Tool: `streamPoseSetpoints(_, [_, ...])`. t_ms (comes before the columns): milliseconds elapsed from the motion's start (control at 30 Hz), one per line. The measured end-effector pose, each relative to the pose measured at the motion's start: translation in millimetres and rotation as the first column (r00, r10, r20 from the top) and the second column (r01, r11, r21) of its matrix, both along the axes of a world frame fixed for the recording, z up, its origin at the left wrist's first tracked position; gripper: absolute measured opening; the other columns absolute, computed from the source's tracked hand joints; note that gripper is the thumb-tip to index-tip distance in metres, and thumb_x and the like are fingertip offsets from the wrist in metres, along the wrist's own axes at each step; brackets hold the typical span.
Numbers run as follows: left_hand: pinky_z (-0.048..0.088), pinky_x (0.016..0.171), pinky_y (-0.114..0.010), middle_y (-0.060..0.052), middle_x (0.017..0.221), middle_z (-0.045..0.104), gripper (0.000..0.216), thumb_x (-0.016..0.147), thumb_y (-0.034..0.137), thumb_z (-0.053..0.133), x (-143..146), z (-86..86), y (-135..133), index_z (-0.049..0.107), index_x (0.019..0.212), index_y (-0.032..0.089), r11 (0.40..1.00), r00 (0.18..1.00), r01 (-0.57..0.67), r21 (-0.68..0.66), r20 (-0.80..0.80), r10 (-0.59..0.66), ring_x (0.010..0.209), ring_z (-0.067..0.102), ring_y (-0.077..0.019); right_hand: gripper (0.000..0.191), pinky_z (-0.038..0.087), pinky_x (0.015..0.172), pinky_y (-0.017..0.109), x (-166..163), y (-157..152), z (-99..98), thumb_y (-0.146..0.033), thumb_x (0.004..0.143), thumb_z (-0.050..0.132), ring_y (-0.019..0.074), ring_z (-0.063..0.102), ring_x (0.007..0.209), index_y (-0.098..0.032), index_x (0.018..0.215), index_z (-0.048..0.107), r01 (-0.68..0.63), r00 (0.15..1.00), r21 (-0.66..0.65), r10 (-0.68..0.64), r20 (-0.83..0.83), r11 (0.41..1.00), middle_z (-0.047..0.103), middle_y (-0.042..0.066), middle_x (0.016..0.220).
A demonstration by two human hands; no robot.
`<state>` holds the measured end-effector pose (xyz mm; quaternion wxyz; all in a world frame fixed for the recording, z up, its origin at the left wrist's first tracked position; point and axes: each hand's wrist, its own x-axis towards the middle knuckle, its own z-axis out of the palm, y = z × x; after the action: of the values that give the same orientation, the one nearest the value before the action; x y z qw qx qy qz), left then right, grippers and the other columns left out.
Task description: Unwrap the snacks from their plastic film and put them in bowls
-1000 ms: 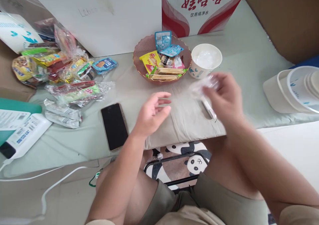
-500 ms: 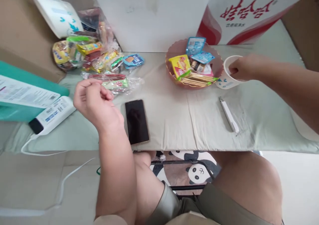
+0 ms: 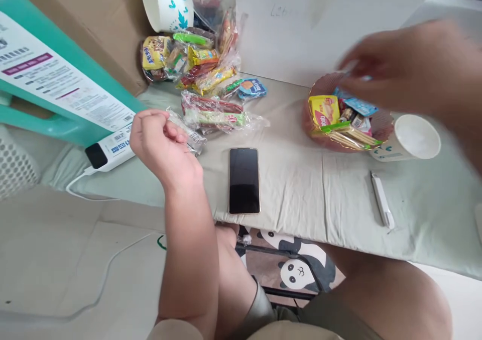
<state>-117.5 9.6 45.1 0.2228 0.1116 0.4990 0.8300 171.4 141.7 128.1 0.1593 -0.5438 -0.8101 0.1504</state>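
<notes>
My left hand (image 3: pixel 160 141) is raised over the left part of the table with its fingers curled in, and nothing shows in them. Just behind it lie a clear wrapper (image 3: pixel 190 136) and long packaged snacks (image 3: pixel 214 114). Smeared by motion, my right hand (image 3: pixel 402 69) hangs above a pinkish scalloped bowl (image 3: pixel 314 129). Its fingers are too blurred to tell whether they hold anything. In the bowl are a yellow snack packet (image 3: pixel 324 110), blue packets (image 3: pixel 361 106) and packaged sticks (image 3: pixel 350 136). A white paper cup (image 3: pixel 417 136) stands beside the bowl, below my right forearm.
A black phone (image 3: pixel 244 182) lies near the table's front edge, and a white box cutter (image 3: pixel 382 202) is at the right. Snack packets (image 3: pixel 203 61) and a tipped paper cup (image 3: pixel 169 6) are at back left. A green jug (image 3: pixel 71 74) and white power strip (image 3: pixel 113 149) flank my left hand.
My right hand has come out of the paper cup and moved up and left over the bowl. The view has turned left; my left hand keeps its curled pose.
</notes>
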Motion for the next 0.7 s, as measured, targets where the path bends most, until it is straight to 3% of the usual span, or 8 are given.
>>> streamPoseSetpoints(67, [0.016, 0.048, -0.026, 0.005, 0.052, 0.032, 0.018, 0.070, 0.005, 0.048, -1, 1.7, -1, 0.052, 0.060, 0.019, 1.000, 1.000, 0.001, 0.002, 0.030, -0.001, 0.045, 0.026, -0.0072, 0.068, 0.054, 0.091, 0.054, -71, -15, -31.7, -0.047, 0.063, 0.098, 0.0344, 0.069, 0.108, -0.024, 0.121, 0.072, -0.154, 0.974, -0.025, 0.156, 0.165, 0.988, 0.073, 0.009, 0.114])
streamPoseSetpoints(133, [0.016, 0.049, -0.027, 0.005, 0.052, 0.031, 0.023, 0.073, 0.001, 0.046, -2, 3.5, -3, 0.051, 0.058, 0.019, 1.000, 0.999, -0.005, 0.012, 0.053, 0.004, 0.045, 0.025, -0.0074, 0.086, 0.058, 0.088, 0.049, -129, -23, -81.0, -0.047, 0.057, 0.101, 0.0367, 0.067, 0.115, -0.025, 0.131, 0.063, -0.370, 0.928, 0.028, 0.368, 0.051, 0.929, 0.066, 0.013, 0.131])
streamPoseSetpoints(167, [0.016, 0.049, -0.027, 0.005, 0.052, 0.031, 0.025, 0.073, 0.000, 0.045, -3, 4.1, -4, 0.050, 0.058, 0.019, 1.000, 0.998, -0.012, 0.018, 0.063, 0.010, 0.045, 0.024, -0.0074, 0.086, 0.059, 0.087, 0.046, -150, -24, -106.5, -0.047, 0.059, 0.099, 0.0358, 0.065, 0.116, -0.026, 0.132, 0.060, -0.427, 0.903, 0.080, 0.429, -0.012, 0.901, 0.065, 0.013, 0.132])
streamPoseSetpoints(233, [0.016, 0.049, -0.027, 0.005, 0.052, 0.031, 0.028, 0.076, -0.001, 0.043, -5, 4.6, -6, 0.050, 0.058, 0.018, 0.999, 0.997, -0.013, 0.034, 0.078, 0.011, 0.045, 0.024, -0.0072, 0.079, 0.059, 0.088, 0.046, -172, -21, -148.2, -0.041, 0.070, 0.093, 0.0343, 0.063, 0.116, -0.026, 0.136, 0.054, -0.413, 0.907, 0.101, 0.419, -0.039, 0.905, 0.061, 0.014, 0.132])
streamPoseSetpoints(300, [0.017, 0.048, -0.026, 0.005, 0.051, 0.032, 0.030, 0.079, -0.002, 0.041, -7, 3.8, -8, 0.050, 0.058, 0.018, 0.999, 0.997, -0.006, 0.046, 0.079, 0.003, 0.044, 0.025, -0.0068, 0.067, 0.058, 0.090, 0.047, -174, -16, -169.6, -0.036, 0.080, 0.083, 0.0339, 0.061, 0.118, -0.024, 0.137, 0.050, -0.381, 0.921, 0.111, 0.387, -0.036, 0.918, 0.057, 0.015, 0.133])
streamPoseSetpoints(400, [0.017, 0.048, -0.025, 0.006, 0.051, 0.032, 0.028, 0.080, 0.000, 0.041, -9, 1.7, -8, 0.050, 0.060, 0.018, 0.998, 0.999, 0.007, 0.057, 0.046, -0.010, 0.044, 0.025, -0.0062, 0.052, 0.057, 0.086, 0.047, -162, -13, -167.3, -0.031, 0.082, 0.077, 0.0340, 0.061, 0.114, -0.021, 0.125, 0.050, -0.393, 0.918, 0.100, 0.395, -0.004, 0.914, 0.051, 0.018, 0.136])
streamPoseSetpoints(567, [0.018, 0.049, -0.026, 0.005, 0.052, 0.031, 0.029, 0.082, 0.000, 0.041, -5, 1.0, -7, 0.049, 0.062, 0.019, 0.999, 0.998, 0.043, 0.026, 0.043, -0.044, 0.046, 0.025, -0.0066, 0.045, 0.058, 0.083, 0.051, -139, -22, -133.5, -0.022, 0.072, 0.081, 0.0307, 0.061, 0.099, -0.022, 0.106, 0.052, -0.395, 0.919, 0.097, 0.392, 0.041, 0.914, 0.053, 0.014, 0.123])
streamPoseSetpoints(700, [0.018, 0.049, -0.028, 0.005, 0.050, 0.031, 0.032, 0.084, -0.002, 0.043, 3, -0.3, -5, 0.050, 0.061, 0.019, 0.996, 0.996, 0.078, 0.041, 0.031, -0.079, 0.045, 0.025, -0.0078, 0.037, 0.057, 0.094, 0.051, -96, -41, -110.5, -0.018, 0.072, 0.079, 0.0308, 0.059, 0.107, -0.023, 0.100, 0.054, -0.305, 0.936, 0.088, 0.316, -0.155, 0.948, 0.057, 0.009, 0.106])
